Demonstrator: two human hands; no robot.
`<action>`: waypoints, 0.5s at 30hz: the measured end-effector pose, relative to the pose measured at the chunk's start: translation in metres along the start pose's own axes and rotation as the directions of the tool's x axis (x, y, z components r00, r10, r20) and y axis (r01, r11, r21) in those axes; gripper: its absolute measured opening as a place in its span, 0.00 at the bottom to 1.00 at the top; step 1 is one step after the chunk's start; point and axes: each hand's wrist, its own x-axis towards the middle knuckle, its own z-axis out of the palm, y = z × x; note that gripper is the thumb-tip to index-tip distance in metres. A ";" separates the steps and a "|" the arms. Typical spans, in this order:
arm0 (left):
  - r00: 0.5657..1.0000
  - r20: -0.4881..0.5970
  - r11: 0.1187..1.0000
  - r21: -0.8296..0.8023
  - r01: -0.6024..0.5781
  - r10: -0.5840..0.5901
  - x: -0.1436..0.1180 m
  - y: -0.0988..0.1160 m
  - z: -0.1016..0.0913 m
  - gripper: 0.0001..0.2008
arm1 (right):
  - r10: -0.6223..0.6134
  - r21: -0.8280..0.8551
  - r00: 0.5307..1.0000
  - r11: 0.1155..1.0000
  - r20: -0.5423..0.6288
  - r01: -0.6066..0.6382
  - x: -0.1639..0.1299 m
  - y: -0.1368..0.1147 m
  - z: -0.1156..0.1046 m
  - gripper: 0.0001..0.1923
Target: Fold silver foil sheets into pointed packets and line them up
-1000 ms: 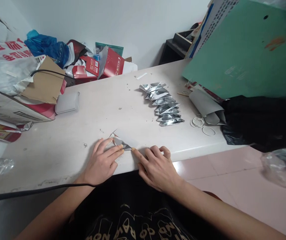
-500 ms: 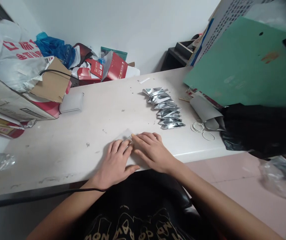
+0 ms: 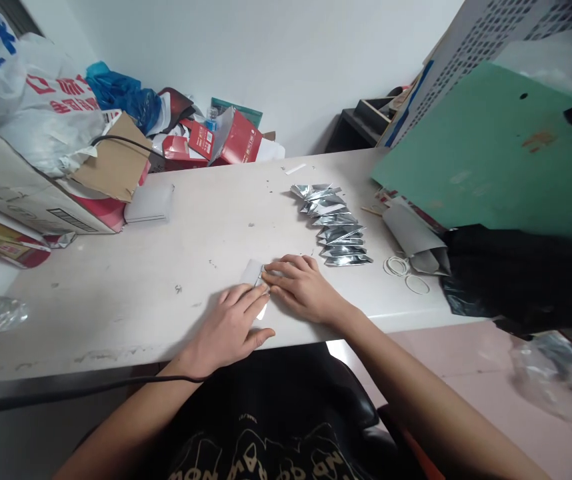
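Pressing paper against the table, near the front edge.
Resting on it with left hand unclenched and right hand just beside, impossible to tell whether pinching; with folded silver pieces farther back to the right, then a rolled grey sheet.

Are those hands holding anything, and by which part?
Nothing looks gripped: the left hand and right hand press a small piece of paper on the table, fingers across its middle.
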 end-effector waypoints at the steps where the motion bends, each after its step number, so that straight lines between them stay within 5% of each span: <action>1: 1.000 -0.004 1.000 -0.003 -0.020 0.020 -0.001 -0.002 0.000 0.25 | 0.013 0.003 1.000 1.000 -0.016 -0.013 0.004 0.004 0.001 0.21; 5: 0.999 -0.014 0.999 0.006 -0.048 0.048 -0.003 -0.003 0.000 0.23 | 0.055 -0.018 0.994 0.998 -0.090 -0.057 0.018 0.012 0.007 0.14; 15: 1.000 -0.014 0.998 -0.057 0.016 -0.016 0.002 0.001 -0.002 0.23 | -0.066 0.030 0.985 0.997 -0.158 0.072 0.018 0.010 0.011 0.13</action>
